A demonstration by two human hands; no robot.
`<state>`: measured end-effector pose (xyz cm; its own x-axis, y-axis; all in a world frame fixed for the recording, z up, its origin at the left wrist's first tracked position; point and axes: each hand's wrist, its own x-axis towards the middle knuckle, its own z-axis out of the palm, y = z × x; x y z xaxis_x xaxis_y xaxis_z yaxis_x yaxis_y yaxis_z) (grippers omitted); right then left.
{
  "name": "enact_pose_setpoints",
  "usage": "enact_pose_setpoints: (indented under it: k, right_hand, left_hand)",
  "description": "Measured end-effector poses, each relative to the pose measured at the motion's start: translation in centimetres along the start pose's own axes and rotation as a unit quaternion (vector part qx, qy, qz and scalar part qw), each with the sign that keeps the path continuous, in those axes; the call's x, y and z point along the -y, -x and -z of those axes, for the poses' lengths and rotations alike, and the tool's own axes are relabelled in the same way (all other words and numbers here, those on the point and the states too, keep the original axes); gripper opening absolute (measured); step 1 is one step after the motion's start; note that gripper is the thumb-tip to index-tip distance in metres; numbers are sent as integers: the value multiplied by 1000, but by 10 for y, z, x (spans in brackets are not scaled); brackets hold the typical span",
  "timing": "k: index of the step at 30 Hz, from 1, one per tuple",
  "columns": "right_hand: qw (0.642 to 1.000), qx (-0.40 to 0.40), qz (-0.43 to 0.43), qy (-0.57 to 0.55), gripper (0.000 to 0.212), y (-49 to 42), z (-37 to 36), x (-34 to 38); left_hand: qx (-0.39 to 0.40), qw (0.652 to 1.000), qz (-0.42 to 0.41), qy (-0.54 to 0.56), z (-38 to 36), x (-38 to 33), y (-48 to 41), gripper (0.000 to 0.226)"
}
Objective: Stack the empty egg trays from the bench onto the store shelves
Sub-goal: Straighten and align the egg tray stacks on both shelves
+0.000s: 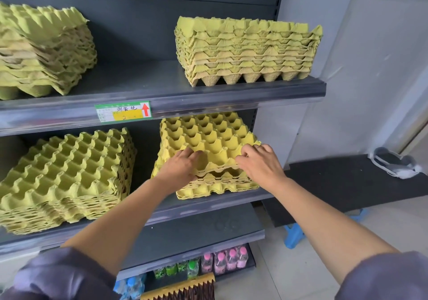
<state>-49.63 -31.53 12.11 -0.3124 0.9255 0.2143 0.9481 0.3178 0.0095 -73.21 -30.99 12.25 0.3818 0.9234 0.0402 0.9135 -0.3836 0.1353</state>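
**Left hand** (pixel 179 164): fingers (pixel 191 153) curling over the near edge of the top egg tray (pixel 208 135) and gripping it.

**Right hand** (pixel 260 164): fingers curling over the same tray's near right corner and gripping it. A ring (pixel 257 147) is showing on one finger.

**Top egg tray:** yellow, lying cups up on the right-hand stack (pixel 215 187) of the middle shelf (pixel 220 204). Its near edge is sitting slightly raised, with a gap showing beneath it between the two hands.

**Middle shelf, left:** a taller stack of greenish trays (pixel 67 172) is standing apart from the right-hand stack.

**Upper shelf** (pixel 231 96): this is carrying two further stacks, one at the right (pixel 245 49) and one at the left (pixel 41 49), running out of frame. A green and yellow price label (pixel 124 111) with a red arrow is sitting in the front rail.

**Bottom shelf:** bottles (pixel 222 261) with pink and green caps are standing in a row.

**Right of the shelving:** a dark worktop (pixel 347 181) is carrying a grey and white item (pixel 393 163), too unclear to name. Blue stool legs (pixel 293 235) are showing beneath it.

**Foreground:** grey-purple sleeves (pixel 58 276) are lying pushed up both forearms.
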Motion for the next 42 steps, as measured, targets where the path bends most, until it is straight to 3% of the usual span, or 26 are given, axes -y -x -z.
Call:
enact_pose_setpoints:
  k: [2, 5, 8, 11, 14, 18, 25, 30, 33, 36, 39, 42]
  right_hand:
    - [1000, -2, 5, -5, 62, 0, -1, 10]
    - [998, -53, 33, 15, 17, -6, -8, 24]
    - [1000, -2, -2, -21, 9, -13, -9, 35]
    - [995, 90, 21, 31, 27, -14, -16, 36]
    - [993, 116, 11, 8, 36, -16, -18, 32]
    - [996, 86, 16, 17, 35, -19, -17, 32]
    - [995, 99, 15, 11, 36, -9, -35, 30]
    - [997, 50, 5, 57, 61, -3, -44, 18]
    - [999, 22, -11, 33, 75, 6, -52, 14]
    - [998, 11, -60, -5, 85, 7, -59, 9]
    - [982, -13, -145, -122, 79, 5, -59, 6]
    - [917, -3, -279, -283, 69, -7, -62, 4]
  left_hand:
    - [-2, 999, -6, -33, 4, 13, 1, 75]
    - [-8, 998, 8, -55, 6, 28, 0, 74]
    - [-1, 997, 24, -76, 2, 37, -3, 69]
    - [48, 995, 39, -83, -8, 44, -3, 59]
    - [72, 995, 54, -53, -19, 50, 0, 57]
    - [45, 997, 53, -43, -23, 50, -1, 55]
    - [61, 995, 51, -59, -24, 51, 0, 64]
    - [36, 990, 49, -126, -31, 54, 3, 85]
    - [-21, 996, 54, -70, -41, 57, 5, 86]
    - [-95, 987, 107, 76, -45, 66, 4, 84]
    - [-124, 920, 225, 295, -43, 71, -3, 78]
    - [-125, 837, 321, 425, -43, 73, -12, 60]
